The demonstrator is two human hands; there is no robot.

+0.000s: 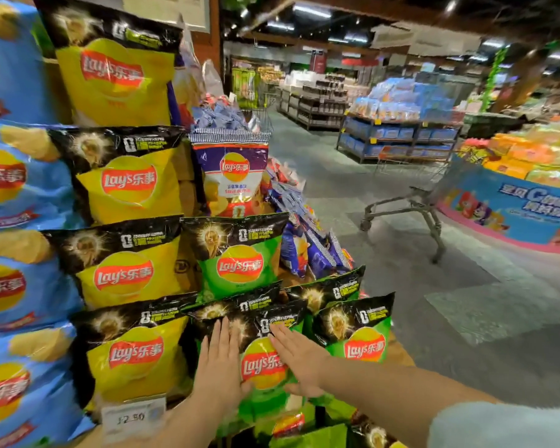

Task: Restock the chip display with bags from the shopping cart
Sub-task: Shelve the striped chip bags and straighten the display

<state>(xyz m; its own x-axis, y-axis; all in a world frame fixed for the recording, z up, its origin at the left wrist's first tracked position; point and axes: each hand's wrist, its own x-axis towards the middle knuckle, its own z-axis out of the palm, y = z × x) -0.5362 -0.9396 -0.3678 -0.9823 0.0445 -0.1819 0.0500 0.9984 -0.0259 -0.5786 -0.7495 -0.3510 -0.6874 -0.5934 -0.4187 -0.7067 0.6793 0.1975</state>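
A green Lay's chip bag stands at the front of the chip display, low in the head view. My left hand lies flat with straight fingers on the bag's left side. My right hand presses flat on its right side, thumb under the bag's edge. More green bags stand beside and behind it. Yellow bags fill the column to the left, blue bags the far left. The shopping cart stands on the aisle floor to the right, several steps away.
A white price tag reading 12.50 hangs under the yellow bags. Purple bags stack behind the green ones. A round blue and pink promo stand with orange packs is at right, blue shelving further back.
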